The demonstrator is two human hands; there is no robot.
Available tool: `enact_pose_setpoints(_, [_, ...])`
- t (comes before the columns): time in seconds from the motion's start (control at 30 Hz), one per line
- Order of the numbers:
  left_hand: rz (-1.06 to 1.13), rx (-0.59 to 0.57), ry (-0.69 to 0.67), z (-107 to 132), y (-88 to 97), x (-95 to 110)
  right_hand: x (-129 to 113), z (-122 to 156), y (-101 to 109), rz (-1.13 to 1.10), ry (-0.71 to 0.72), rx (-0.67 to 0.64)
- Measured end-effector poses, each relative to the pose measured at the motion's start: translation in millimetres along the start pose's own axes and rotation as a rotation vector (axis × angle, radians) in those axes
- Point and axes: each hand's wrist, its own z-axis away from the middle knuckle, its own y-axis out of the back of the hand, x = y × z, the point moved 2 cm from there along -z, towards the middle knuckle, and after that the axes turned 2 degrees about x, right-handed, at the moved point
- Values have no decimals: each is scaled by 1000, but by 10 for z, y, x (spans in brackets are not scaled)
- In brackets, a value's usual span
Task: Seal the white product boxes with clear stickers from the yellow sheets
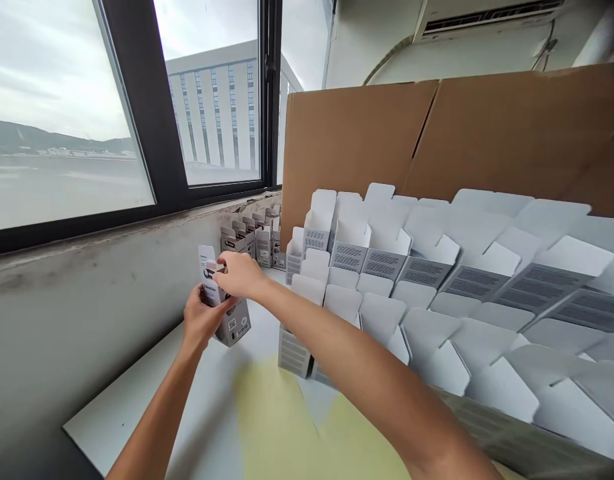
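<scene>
Now both hands' fingers clasp the small carton above the table

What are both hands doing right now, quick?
The left hand: closed around the small grey box, holding it up.
The right hand: closed on the top end of the same box.

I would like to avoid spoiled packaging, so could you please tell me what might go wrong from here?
The left hand grips the small box while the right hand works its top flap; the box could slip or the flap crease. The right forearm reaches just beside the open boxes, so a sideways move might knock their raised flaps.
</scene>
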Motion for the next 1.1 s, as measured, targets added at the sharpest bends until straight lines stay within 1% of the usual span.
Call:
enact_pose_setpoints(0.03, [45, -38, -1, 113, 82, 63, -9, 229, 68, -36, 33, 33])
enact_pose_setpoints(0.07, [101, -85, 1, 234, 166, 127, -5, 484, 133, -129, 78, 91])
enact_pose_setpoints(0.13, [231, -202, 15, 497, 326, 247, 65, 1042, 204, -278, 106, 152])
enact_pose_setpoints(0.2, [340, -338, 51, 789, 445, 337, 208, 1611, 178, -348, 63, 181])
enact_pose_setpoints(0.27, [432, -452, 99, 1095, 489, 386, 398, 2128, 59, -368, -45, 185])
enact_pose_setpoints(0.33, [512, -535, 138, 1396, 448, 396, 589, 2559, -119, -429, -179, 135])
enact_pose_setpoints(0.37, [544, -571, 151, 1540, 398, 388, 668, 2742, -208, -488, -221, 121])
enact_pose_setpoints(0.43, [596, -634, 169, 1809, 264, 353, 788, 3055, -352, -641, -267, 132])
enact_pose_setpoints(0.47, [619, -661, 176, 1932, 190, 330, 832, 3192, -399, -712, -276, 164])
enact_pose_setpoints(0.53, [649, -722, 192, 2148, 51, 282, 903, 3448, -441, -816, -285, 249])
enact_pose_setpoints(0.6, [646, -808, 215, 2320, -64, 241, 964, 3694, -429, -853, -299, 337])
enact_pose_setpoints(0.67, [615, -893, 229, 2435, -145, 211, 1021, 3927, -387, -815, -331, 415])
enact_pose_setpoints(0.7, [602, -909, 227, 2467, -172, 198, 1049, 4035, -361, -765, -354, 453])
enact_pose_setpoints(0.73, [595, -902, 216, 2483, -191, 183, 1075, 4132, -336, -702, -379, 490])
enact_pose_setpoints(0.77, [592, -869, 199, 2484, -203, 165, 1097, 4216, -314, -633, -403, 519])
enact_pose_setpoints(0.8, [590, -803, 181, 2473, -208, 141, 1115, 4283, -298, -568, -422, 544])
enact_pose_setpoints(0.87, [562, -598, 145, 2435, -195, 75, 1138, 4366, -286, -470, -431, 572])
enact_pose_setpoints(0.93, [494, -385, 81, 2411, -162, 10, 1145, 4386, -303, -412, -416, 579])
enact_pose_setpoints(0.97, [455, -307, 25, 2411, -144, -9, 1145, 4378, -319, -391, -407, 579])
enact_pose_setpoints(1.0, [417, -257, -52, 2422, -128, -14, 1143, 4361, -336, -370, -399, 574])
enact_pose_setpoints(1.1, [305, -160, -360, 2507, -91, 60, 1131, 4287, -385, -309, -397, 545])
